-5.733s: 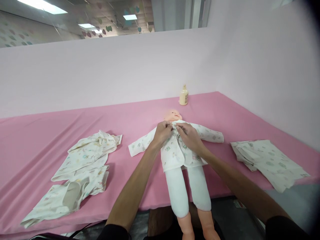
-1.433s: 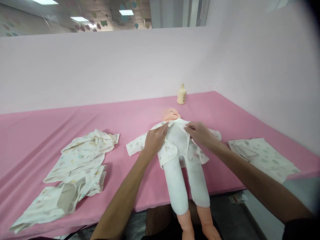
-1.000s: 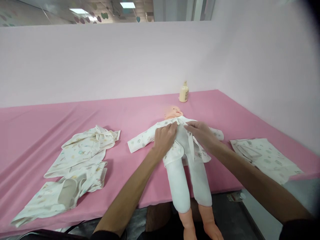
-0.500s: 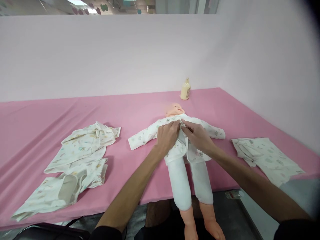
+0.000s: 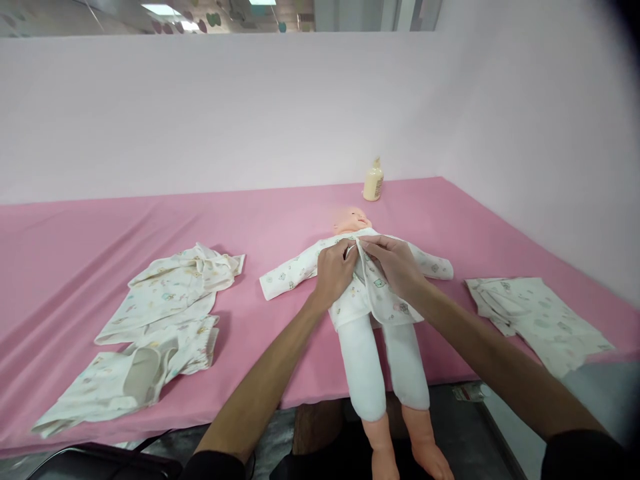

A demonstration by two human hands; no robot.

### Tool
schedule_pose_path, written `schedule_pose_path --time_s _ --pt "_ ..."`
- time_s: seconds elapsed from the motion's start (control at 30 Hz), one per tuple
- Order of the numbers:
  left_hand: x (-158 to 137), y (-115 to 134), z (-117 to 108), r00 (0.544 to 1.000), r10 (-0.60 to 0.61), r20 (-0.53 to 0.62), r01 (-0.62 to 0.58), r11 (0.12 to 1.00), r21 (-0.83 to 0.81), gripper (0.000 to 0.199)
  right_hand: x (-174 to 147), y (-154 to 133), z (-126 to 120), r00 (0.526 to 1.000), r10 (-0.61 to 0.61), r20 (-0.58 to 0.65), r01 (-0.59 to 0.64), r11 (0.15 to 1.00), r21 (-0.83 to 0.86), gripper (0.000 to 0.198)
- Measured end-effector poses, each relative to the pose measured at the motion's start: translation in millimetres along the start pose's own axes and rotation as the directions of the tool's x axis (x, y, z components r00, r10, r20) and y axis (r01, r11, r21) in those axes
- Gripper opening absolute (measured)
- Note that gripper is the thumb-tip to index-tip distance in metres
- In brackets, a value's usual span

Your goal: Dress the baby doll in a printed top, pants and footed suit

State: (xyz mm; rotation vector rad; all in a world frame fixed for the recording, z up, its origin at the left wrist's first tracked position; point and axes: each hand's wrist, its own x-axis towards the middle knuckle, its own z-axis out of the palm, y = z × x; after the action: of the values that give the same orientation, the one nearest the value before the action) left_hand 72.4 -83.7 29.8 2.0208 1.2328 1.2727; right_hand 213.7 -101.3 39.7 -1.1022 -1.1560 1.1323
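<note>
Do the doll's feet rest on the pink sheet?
No, the doll has both feet past the near edge of the pink sheet.

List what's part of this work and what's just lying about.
In hand:
white printed cloth jacket, its front pinched by left hand and right hand
white-legged doll wearing it

Apparently lying about:
pale-yellow rounded pump bottle
rumpled white printed cloth garments, left
folded white printed cloth, right
</note>
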Motion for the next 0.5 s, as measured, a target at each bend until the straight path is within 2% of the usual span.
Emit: schedule_pose_path --time_s 0.2,0.37,0.5 --pt "-1 1 -1 0.996 -0.082 0.022 0.085 0.973 -0.214 0.025 1 1 6 0.998 -0.054 -0.032 0.054 0.999 -0.005 0.021" --pt "1 1 -7 0.977 -0.118 0.18 0.184 0.892 -0.414 0.029 -1 4 9 0.991 -0.114 -0.072 0.108 0.991 -0.081 0.021" --pt "4 4 -15 0.942 -0.17 0.288 0.291 0.843 -0.453 0.026 2 8 10 0.975 -0.206 -0.082 0.187 0.964 -0.191 0.026"
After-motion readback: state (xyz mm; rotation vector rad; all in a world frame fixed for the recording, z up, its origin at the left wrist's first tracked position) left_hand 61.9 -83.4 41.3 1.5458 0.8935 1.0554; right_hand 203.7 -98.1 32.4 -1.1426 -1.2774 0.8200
